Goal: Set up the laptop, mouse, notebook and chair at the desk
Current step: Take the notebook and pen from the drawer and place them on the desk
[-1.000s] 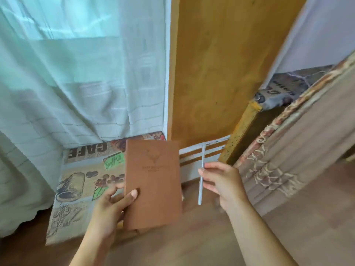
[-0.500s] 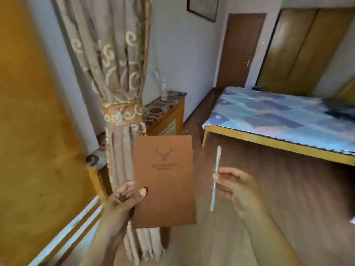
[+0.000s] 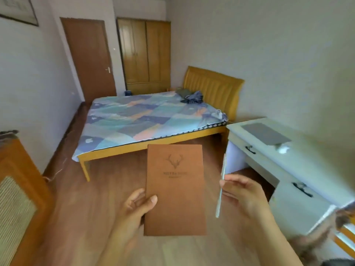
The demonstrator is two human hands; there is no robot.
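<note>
My left hand (image 3: pixel 134 208) holds a brown notebook (image 3: pixel 174 189) with a deer emblem, upright in front of me, thumb on its cover. A thin pale pen (image 3: pixel 221 191) stands nearly upright in my right hand (image 3: pixel 244 194). At the right stands a white desk (image 3: pixel 311 169) with black drawer handles. On its far end lies a closed grey laptop (image 3: pixel 266 133), with a white mouse (image 3: pixel 283 148) beside it. No chair is in view.
A bed (image 3: pixel 146 120) with a patchwork cover and yellow wooden frame fills the middle of the room. A brown door (image 3: pixel 90 58) and a wooden wardrobe (image 3: pixel 146 54) are at the back. A wooden cabinet (image 3: pixel 21 189) stands at the left. Wood floor lies between.
The view has swung right from the curtain and window to the bed and desk. Both hands keep the notebook and pen held in front.
</note>
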